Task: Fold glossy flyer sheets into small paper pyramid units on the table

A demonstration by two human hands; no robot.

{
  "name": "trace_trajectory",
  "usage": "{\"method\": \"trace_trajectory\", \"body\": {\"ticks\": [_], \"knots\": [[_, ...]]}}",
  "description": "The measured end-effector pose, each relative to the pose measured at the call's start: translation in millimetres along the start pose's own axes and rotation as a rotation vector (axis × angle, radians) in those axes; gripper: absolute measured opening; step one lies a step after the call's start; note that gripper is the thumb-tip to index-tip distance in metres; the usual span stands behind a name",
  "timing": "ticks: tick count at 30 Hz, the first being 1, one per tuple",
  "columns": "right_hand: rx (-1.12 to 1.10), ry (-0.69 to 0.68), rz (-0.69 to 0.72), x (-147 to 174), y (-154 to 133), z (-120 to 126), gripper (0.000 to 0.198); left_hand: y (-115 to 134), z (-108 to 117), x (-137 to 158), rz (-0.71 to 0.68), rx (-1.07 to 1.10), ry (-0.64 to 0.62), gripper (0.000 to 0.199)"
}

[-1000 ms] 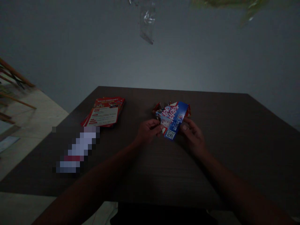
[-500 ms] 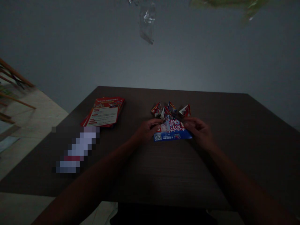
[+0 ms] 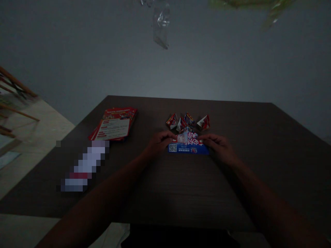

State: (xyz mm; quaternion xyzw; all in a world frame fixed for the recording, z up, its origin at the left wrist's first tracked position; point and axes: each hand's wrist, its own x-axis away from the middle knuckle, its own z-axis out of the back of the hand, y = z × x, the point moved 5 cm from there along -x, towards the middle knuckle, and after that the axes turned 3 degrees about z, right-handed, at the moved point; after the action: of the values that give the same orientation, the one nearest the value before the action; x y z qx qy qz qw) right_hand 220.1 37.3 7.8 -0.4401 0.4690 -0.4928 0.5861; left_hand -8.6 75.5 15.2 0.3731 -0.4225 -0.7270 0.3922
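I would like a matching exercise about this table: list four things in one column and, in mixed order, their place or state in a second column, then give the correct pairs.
Things
1. blue leaflet
2. stack of red leaflets
3. small folded paper shapes
4. clear plastic bag

Places or states
A. at the top of the picture, in front of the wall
B. in a row on the table just beyond the hands
C. on the left part of the table, untouched
D. flat on the table, held at its ends by the left hand and the right hand

Pairs: 1-D, 2-C, 3-B, 4-A

dark table, flyer stack, folded flyer, 4 paper triangles
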Motion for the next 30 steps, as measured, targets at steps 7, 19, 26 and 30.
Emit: {"method": "trace_trajectory", "body": {"ticks": [7, 19, 26, 30], "knots": [[0.090, -0.004, 0.038, -0.1, 0.3, 0.4, 0.022, 5.3, -2.8, 2.1, -0.005, -0.031, -0.020, 0.014], [0.117, 0.036, 0.044, -0.7, -2.8, -0.4, 0.020, 7.2, -7.9, 3.0, -0.014, -0.065, -0.068, 0.015], [0.147, 0.025, 0.066, -1.0, -1.1, -1.0, 0.019, 4.3, -9.0, 3.3, -0.024, -0.075, -0.076, 0.014], [0.143, 0.022, 0.075, -0.7, -1.7, -0.8, 0.019, 4.8, -9.2, 3.3, -0.010, -0.074, -0.078, 0.015]]}}
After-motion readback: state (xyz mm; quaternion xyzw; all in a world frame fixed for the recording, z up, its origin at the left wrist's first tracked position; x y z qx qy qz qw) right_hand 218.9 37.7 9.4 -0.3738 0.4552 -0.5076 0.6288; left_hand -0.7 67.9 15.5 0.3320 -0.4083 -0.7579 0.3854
